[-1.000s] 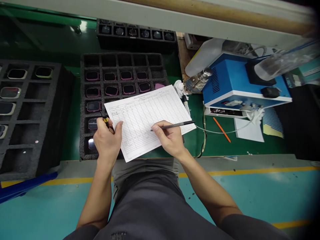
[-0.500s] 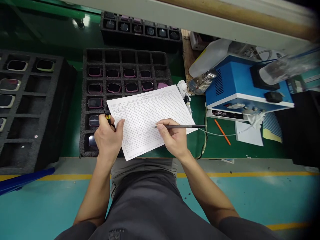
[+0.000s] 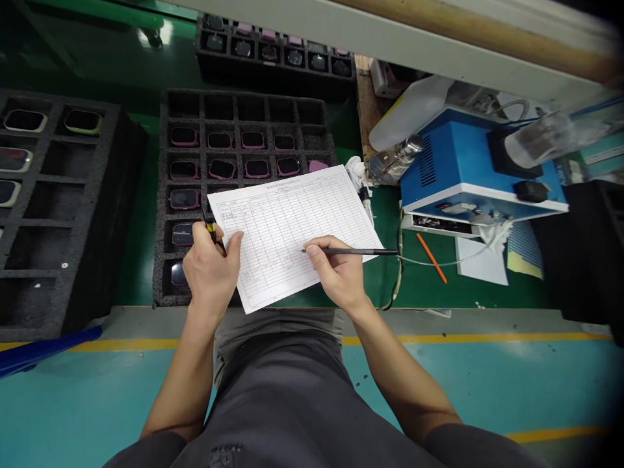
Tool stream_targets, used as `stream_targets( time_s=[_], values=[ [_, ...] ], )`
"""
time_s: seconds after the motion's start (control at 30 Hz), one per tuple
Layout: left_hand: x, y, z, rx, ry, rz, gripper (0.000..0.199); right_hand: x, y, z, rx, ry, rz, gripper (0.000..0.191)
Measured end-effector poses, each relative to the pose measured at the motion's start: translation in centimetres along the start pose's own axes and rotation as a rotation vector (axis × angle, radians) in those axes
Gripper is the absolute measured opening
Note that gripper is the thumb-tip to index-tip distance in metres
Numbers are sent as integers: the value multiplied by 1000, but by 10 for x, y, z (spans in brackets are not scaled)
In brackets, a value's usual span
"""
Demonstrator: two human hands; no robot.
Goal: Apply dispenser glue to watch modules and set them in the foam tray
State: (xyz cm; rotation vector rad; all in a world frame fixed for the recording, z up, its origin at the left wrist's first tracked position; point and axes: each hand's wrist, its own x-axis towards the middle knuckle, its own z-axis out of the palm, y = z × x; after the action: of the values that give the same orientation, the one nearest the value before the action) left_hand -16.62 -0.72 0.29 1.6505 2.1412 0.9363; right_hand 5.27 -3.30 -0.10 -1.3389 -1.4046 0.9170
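Observation:
A white printed form (image 3: 292, 227) with a table grid lies tilted over the front of a black foam tray (image 3: 158, 260) and the green bench. My right hand (image 3: 338, 270) is closed round a dark pen (image 3: 363, 251), whose tip points at the lower middle of the form. At the form's left edge my left hand (image 3: 210, 266) is curled round a black and yellow tool (image 3: 211, 229), its thumb by the paper. Most of that tool is hidden in the fingers. Several pink-framed watch-like pieces (image 3: 257, 169) sit in the tray's compartments.
Another foam tray (image 3: 104, 195) stands at the left, and one more (image 3: 273, 75) at the back. On the right are a blue machine (image 3: 436, 162), a glass bottle (image 3: 396, 159), an orange stick (image 3: 431, 258) and a thin tube. A pale beam (image 3: 439, 45) crosses above.
The view has shifted slightly. My right hand and the pen sit a little lower on the form. My left hand looks the same.

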Motion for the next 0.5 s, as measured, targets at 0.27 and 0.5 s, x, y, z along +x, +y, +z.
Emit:
stream_targets(
  time_s=[0.27, 0.5],
  values=[
    [-1, 0, -1, -3, -14, -1, 34, 1, -5, 2, 10, -18, -38, 15],
    [-1, -1, 1, -5, -2, 11, 34, 0, -8, 5, -22, -82, -69, 16]
  ],
)
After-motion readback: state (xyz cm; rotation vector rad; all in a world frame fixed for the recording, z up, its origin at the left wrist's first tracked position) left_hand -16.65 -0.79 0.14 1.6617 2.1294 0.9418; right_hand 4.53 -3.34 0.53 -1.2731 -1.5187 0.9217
